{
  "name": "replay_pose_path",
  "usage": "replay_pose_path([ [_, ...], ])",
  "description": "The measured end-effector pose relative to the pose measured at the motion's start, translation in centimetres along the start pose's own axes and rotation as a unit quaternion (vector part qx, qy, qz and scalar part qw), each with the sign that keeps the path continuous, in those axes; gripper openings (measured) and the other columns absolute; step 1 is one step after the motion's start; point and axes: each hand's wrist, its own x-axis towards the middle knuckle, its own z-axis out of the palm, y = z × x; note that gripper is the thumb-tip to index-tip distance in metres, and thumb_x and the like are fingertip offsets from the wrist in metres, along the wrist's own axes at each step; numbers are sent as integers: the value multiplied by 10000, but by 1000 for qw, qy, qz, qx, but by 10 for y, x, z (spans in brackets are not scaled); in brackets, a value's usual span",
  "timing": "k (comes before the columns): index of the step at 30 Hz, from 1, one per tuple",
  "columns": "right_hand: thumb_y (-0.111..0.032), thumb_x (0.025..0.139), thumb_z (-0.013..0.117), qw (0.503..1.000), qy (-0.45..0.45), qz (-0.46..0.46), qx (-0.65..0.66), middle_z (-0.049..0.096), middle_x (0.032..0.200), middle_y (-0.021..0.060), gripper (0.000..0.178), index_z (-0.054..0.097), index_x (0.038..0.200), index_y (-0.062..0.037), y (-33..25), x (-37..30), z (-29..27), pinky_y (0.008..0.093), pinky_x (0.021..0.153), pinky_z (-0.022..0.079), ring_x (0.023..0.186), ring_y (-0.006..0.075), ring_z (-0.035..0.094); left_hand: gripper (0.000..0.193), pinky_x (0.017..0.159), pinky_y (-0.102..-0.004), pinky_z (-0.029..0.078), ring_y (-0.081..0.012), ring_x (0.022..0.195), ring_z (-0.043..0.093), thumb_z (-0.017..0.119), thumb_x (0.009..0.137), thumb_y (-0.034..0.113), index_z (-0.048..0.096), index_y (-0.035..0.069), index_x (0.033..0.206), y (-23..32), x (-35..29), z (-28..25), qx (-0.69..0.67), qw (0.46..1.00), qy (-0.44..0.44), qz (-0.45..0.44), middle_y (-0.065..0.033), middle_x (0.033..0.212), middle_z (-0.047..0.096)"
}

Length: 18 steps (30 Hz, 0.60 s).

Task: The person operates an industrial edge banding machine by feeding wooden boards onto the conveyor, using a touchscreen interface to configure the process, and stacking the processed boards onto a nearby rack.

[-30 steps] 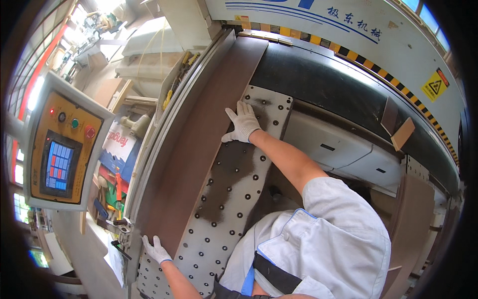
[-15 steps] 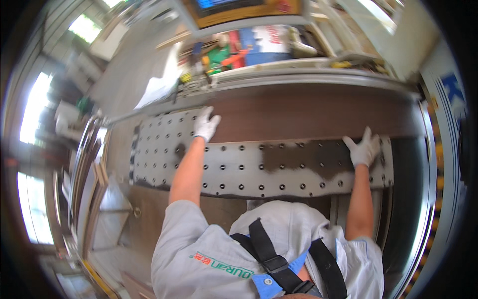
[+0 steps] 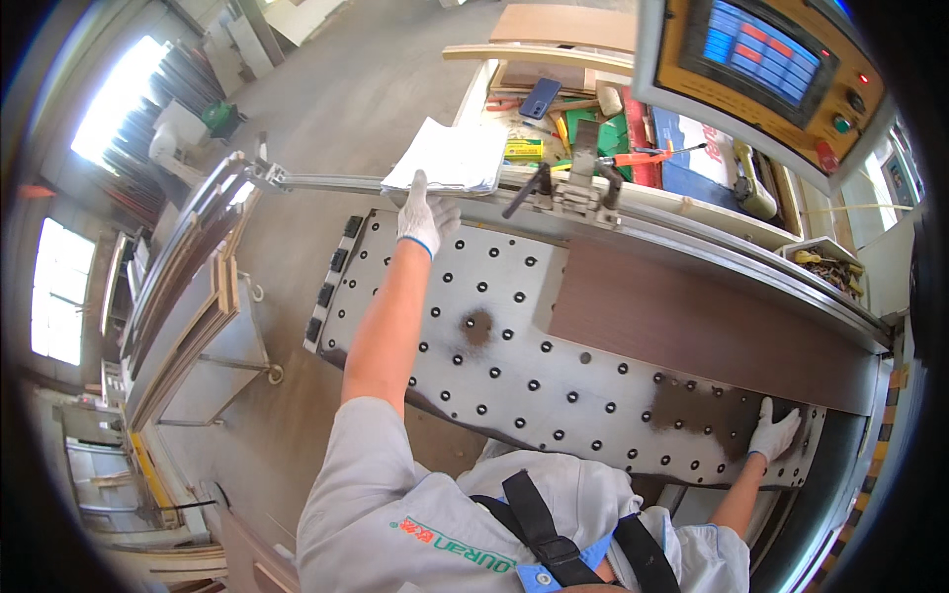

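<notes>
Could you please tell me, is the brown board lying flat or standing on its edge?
Flat: the brown board shows its broad face upward, lying over part of the dotted metal table.

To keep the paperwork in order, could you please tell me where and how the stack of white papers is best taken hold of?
Probably by its near edge, coming from the person's side: the stack of white papers is thin and broad, with that edge over the metal rail, where the left hand is. Pinching the sheets together from above and below should suit.
</notes>
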Motion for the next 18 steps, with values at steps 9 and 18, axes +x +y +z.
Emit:
replay_pose_path([
  [9,-648,974,677,997,-4,-57,-43,440,1656,264,943,469,1587,38,-81,-94,-5,470,1290,311,1549,388,398,310,736,-426,582,-259,965,713,692,1056,230,582,98,1315,-90,9,-55,-194,970,-143,-34,-104,1106,709],
  [18,-661,1000,627,1000,-14,-24,0,433,1667,250,914,490,1580,33,-87,-95,-3,441,1297,298,1564,370,380,405,713,-409,635,-265,890,771,723,1036,228,572,35,1359,-83,2,-62,-163,975,-153,6,-129,1146,748],
])
